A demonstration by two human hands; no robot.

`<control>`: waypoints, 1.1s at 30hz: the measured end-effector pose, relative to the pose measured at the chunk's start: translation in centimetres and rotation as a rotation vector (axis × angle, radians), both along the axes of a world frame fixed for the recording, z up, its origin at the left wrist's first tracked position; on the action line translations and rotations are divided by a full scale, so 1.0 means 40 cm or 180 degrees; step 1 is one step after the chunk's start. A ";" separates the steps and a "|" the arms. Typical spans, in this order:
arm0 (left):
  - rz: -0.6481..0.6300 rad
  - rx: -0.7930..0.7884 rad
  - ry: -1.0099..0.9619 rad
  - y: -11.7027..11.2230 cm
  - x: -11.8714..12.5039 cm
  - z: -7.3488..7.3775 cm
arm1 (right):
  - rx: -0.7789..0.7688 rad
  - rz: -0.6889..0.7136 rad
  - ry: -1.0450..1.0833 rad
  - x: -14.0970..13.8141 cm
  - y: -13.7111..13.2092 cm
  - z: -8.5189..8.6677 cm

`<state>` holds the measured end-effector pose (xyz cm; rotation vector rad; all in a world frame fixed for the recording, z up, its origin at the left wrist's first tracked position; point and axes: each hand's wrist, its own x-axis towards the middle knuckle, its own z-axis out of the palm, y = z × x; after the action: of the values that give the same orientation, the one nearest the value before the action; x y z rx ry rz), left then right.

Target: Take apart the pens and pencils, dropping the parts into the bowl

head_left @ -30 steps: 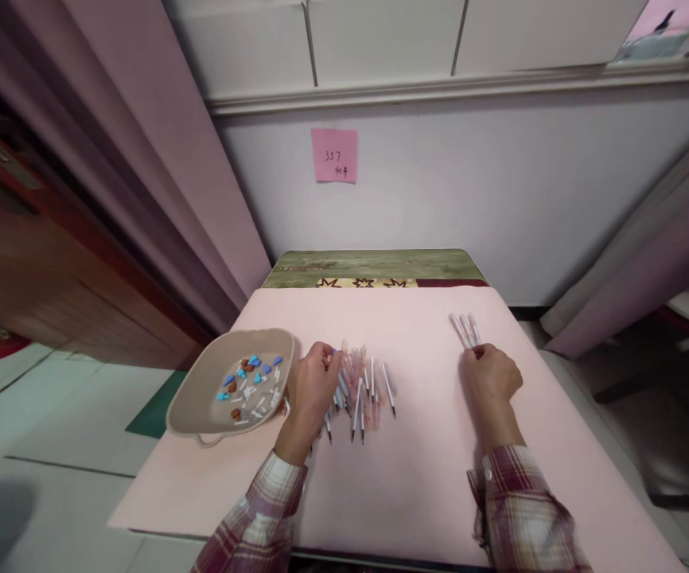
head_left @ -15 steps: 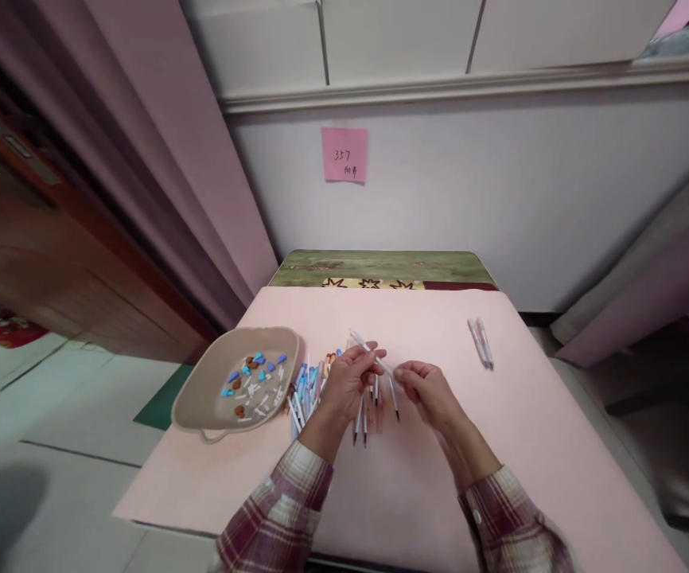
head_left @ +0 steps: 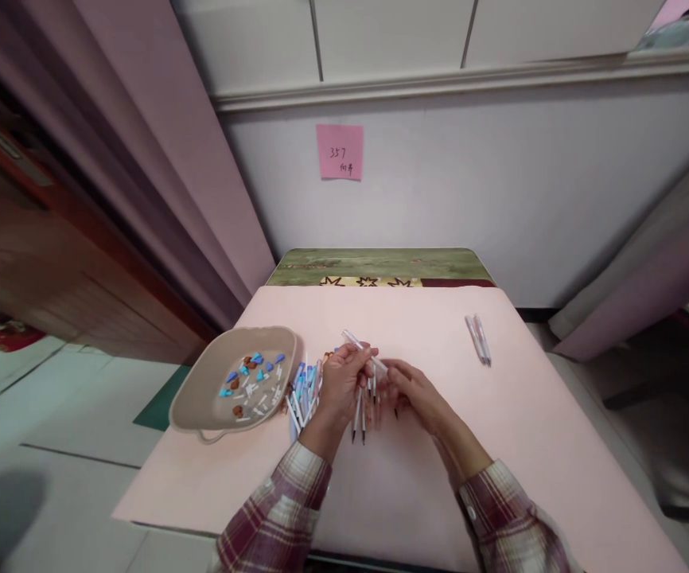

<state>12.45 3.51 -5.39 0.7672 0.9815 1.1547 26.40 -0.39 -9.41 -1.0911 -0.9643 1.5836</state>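
My left hand [head_left: 344,374] is closed around a slim whitish pen [head_left: 353,341], tilted with its upper end toward the far left. At the pen's lower end, the fingers of my right hand [head_left: 411,387] are pinched together, partly hiding that end. Beneath both hands lie several thin white refills [head_left: 358,418] with dark tips, and some clear pinkish pieces beside them. Left of my left hand is a pile of blue, white and orange pen parts [head_left: 302,390], partly covered by the hand.
A beige basin [head_left: 192,402] at the table's left holds small blue, brown and white pieces. Several finished-looking pens [head_left: 478,341] lie together at the right on the pink tabletop [head_left: 404,493]. A pink note [head_left: 340,151] is stuck on the wall behind.
My right hand has moved slightly left and come up against the lower end of the pen. My left hand keeps its hold on the pen.
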 end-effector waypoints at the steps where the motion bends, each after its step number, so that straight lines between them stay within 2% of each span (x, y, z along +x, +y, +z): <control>1: -0.0018 0.0037 0.0010 0.000 0.000 0.001 | -0.0068 0.0054 -0.0014 -0.002 0.000 0.000; 6: -0.0031 0.0084 0.0037 0.000 0.000 -0.002 | 0.0281 -0.0171 0.0070 -0.009 -0.001 0.006; 11: -0.0057 0.0104 0.0047 0.001 0.000 -0.006 | -0.0014 -0.0076 -0.0033 -0.013 0.000 0.006; 15: -0.0055 0.0149 0.0019 0.001 0.001 -0.008 | 0.0245 -0.0303 0.0045 -0.013 0.000 0.003; 19: -0.0063 0.0115 0.0032 0.001 0.003 -0.007 | 0.0020 -0.0071 0.0060 -0.012 0.002 0.000; 24: -0.0046 0.0196 0.0045 0.000 0.001 -0.010 | 0.0245 -0.0298 0.0088 -0.009 0.005 0.003; 29: -0.0107 0.0180 0.0079 -0.006 0.000 -0.019 | 0.0317 -0.0082 0.0019 -0.006 0.003 -0.003; 33: 0.0156 0.0161 0.0161 -0.010 0.010 -0.024 | 0.0363 -0.0143 -0.0040 -0.006 0.006 -0.023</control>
<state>12.83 3.12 -6.35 0.8201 1.0213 1.2111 26.17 -0.16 -10.32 -1.0378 -1.0191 1.4691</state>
